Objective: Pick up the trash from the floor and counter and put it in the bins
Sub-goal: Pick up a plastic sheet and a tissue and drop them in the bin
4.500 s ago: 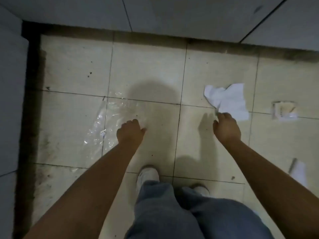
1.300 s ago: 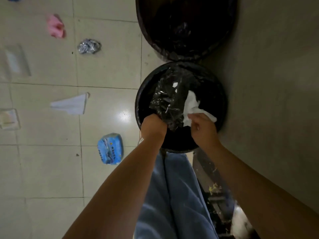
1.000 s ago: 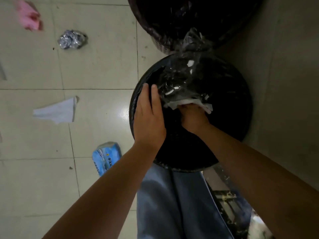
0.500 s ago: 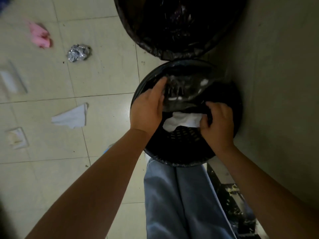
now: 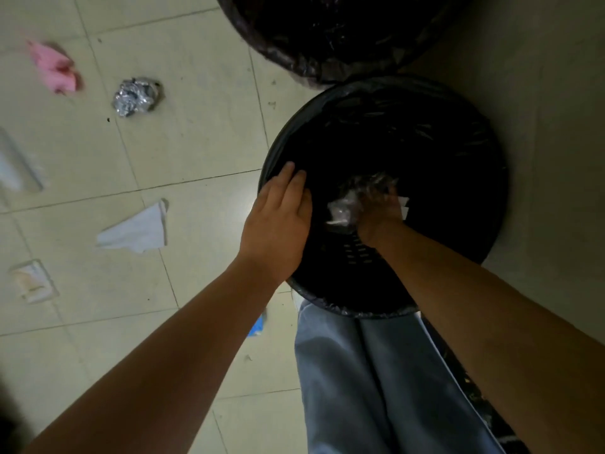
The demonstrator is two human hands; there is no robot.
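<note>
a: where are you with the trash?

b: my right hand (image 5: 376, 213) is down inside the near bin (image 5: 465, 132), fingers closed around a wad of clear plastic (image 5: 343, 208) with white tissue (image 5: 404, 206) poking out beside it. that load is inside the rim but not let go.

a: and the other hand?

b: my left hand (image 5: 278, 224) lies flat and empty on the bin's edge, fingers straight.

a: much left?

b: i'd say most of it. on the floor there's a pink scrap (image 5: 55, 70), a foil ball (image 5: 136, 96), a white napkin (image 5: 137, 229), a small packet (image 5: 31, 283), something clear at the left edge (image 5: 16, 168), and a blue bit (image 5: 257, 326) by my leg. the counter isn't visible. the second bin (image 5: 327, 37) sits just behind.
</note>
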